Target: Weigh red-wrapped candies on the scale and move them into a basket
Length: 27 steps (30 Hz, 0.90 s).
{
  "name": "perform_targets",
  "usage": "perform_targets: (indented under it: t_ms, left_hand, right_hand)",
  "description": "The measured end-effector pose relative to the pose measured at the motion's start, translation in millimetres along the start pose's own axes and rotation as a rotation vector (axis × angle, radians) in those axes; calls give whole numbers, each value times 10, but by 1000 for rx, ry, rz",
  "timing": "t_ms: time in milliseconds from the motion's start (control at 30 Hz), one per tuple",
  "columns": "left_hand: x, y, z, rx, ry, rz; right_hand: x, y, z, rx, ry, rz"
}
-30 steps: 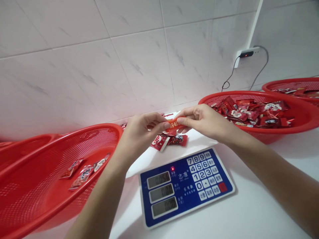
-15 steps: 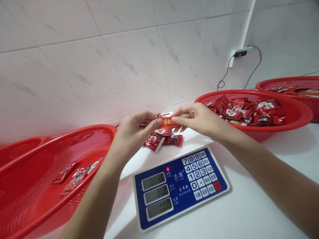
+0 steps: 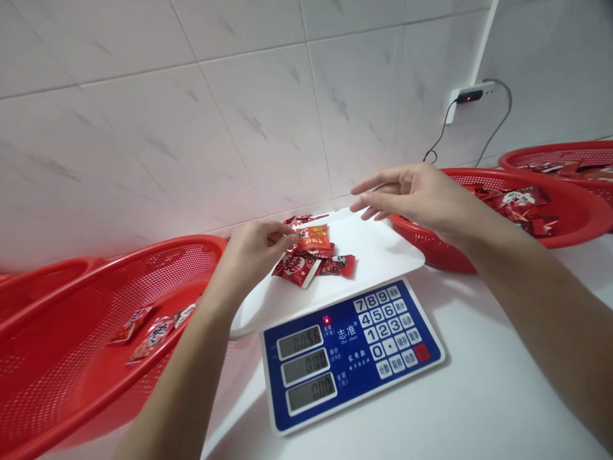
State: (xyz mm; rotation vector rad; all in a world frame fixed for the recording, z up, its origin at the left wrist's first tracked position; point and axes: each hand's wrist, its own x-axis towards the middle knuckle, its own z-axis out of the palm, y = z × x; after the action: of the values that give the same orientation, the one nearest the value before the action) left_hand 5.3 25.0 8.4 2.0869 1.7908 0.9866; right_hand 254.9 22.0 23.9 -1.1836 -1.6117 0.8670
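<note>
A white tiled wall [image 3: 239, 128] rises behind the tabletop [image 3: 483, 396], and a socket [image 3: 467, 96] with its cords sits on the wall, up and to the right of the scale [image 3: 352, 354]. Four red baskets stand around that scale: two to its left and two to its right. The nearer left basket [image 3: 143, 268] holds only a few packets [image 3: 153, 335], while the nearer right basket [image 3: 421, 239] holds a heap of them [image 3: 522, 204].

The change is at the scale's white platform [image 3: 378, 255]. The orange-red packet [image 3: 313, 239] that both hands held pinched in the air a moment ago now lies on top of the small pile [image 3: 306, 265] on the platform, and the hands have come apart. The left hand [image 3: 253, 255] is curled and low, its fingers [image 3: 282, 230] at the packet's left edge – whether they still grip it, I cannot tell. The right hand [image 3: 412, 198] has opened and lifted away, its fingers [image 3: 378, 191] loosely spread above the platform's far right corner, holding nothing – the packet now rests on the scale.
</note>
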Motion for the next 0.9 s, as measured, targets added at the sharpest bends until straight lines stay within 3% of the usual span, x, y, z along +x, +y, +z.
perform_targets:
  t_ms: [333,900]
  left_hand:
    - [-97,85,-85,-223,205,66]
    - [-95,60,-46,-259,189,108]
  right_hand:
    - [-35,-24,-57,-40,56,-79]
    - [-12,-2,-38,-21,29,-93]
